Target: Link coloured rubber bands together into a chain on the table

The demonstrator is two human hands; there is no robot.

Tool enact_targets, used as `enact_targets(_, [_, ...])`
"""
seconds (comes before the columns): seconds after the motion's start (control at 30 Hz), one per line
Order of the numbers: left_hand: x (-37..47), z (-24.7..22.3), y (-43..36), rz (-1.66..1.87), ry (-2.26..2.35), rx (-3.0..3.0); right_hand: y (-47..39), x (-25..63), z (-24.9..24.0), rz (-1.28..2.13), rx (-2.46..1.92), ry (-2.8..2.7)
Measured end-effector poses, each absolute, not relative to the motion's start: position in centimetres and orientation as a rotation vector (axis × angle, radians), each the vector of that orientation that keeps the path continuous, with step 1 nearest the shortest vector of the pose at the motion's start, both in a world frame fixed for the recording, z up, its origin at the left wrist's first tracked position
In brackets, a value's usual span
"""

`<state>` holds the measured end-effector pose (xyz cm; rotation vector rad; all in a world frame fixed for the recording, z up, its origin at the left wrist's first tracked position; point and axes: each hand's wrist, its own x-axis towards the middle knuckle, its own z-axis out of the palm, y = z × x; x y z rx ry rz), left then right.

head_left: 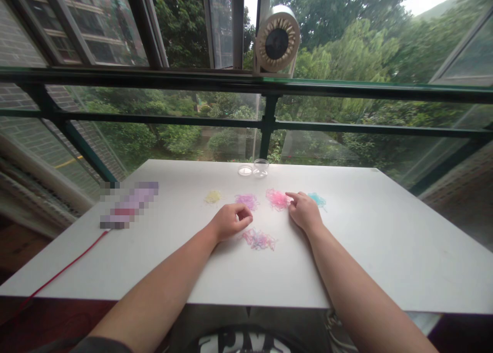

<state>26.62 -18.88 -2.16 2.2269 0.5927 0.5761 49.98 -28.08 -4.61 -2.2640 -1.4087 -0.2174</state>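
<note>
Small thin bands lie in piles on the white table: a yellow pile, a purple pile, a pink pile and a blue pile in a row, with a mixed-colour pile nearer. My left hand rests between the purple and mixed piles, thumb and index finger curled together; anything between the tips is too small to make out. At the right edge of the pink pile, my right hand has its index finger stretched out and its other fingers bent.
A clear round container and a clear lid stand near the table's far edge. At the left lies a blurred purple object with a red cable. Beyond are a green railing and a round fan-like device.
</note>
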Motion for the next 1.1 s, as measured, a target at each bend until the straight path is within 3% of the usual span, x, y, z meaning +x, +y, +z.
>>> enact_targets(0.8, [26.49, -2.24, -18.48, 0.544, 0.527, 2.258, -28.02, 50.41, -5.05, -0.219, -2.176, -1.42])
enact_targets(1.1, [26.5, -2.25, -18.53, 0.539, 0.53, 2.254, -28.46, 50.15, -4.73, -0.017, -1.96, -1.525])
